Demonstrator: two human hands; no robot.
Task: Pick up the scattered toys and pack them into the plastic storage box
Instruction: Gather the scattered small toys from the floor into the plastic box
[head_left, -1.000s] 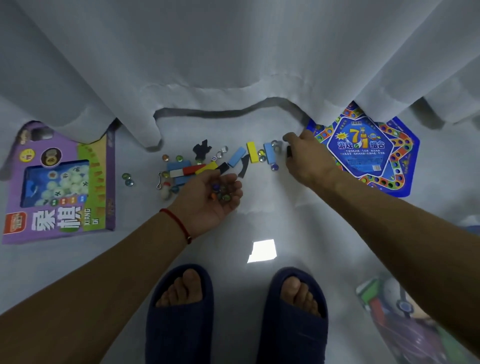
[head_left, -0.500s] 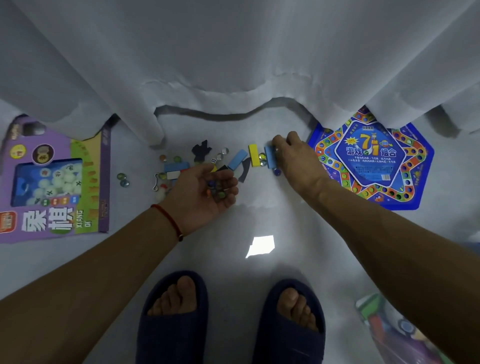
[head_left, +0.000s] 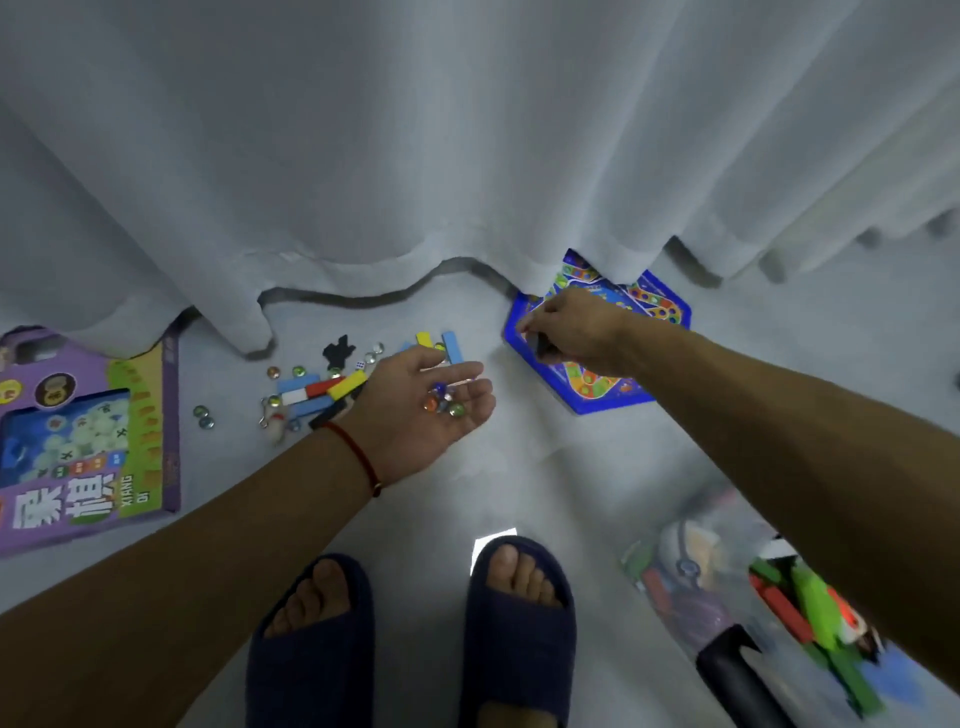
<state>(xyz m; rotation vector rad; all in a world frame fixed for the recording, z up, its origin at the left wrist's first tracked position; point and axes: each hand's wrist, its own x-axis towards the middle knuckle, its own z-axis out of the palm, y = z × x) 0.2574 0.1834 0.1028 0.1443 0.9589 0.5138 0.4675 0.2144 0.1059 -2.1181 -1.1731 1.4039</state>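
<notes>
Glass marbles (head_left: 442, 402) lie in the upturned, flat-spread palm of the left hand (head_left: 415, 415), above coloured blocks (head_left: 322, 389) scattered on the pale floor (head_left: 519, 467). The right hand (head_left: 571, 327), over the blue hexagonal game board (head_left: 602, 384), pinches a small dark piece (head_left: 535, 344). The clear plastic storage box (head_left: 701, 582) stands blurred at lower right, toys inside.
</notes>
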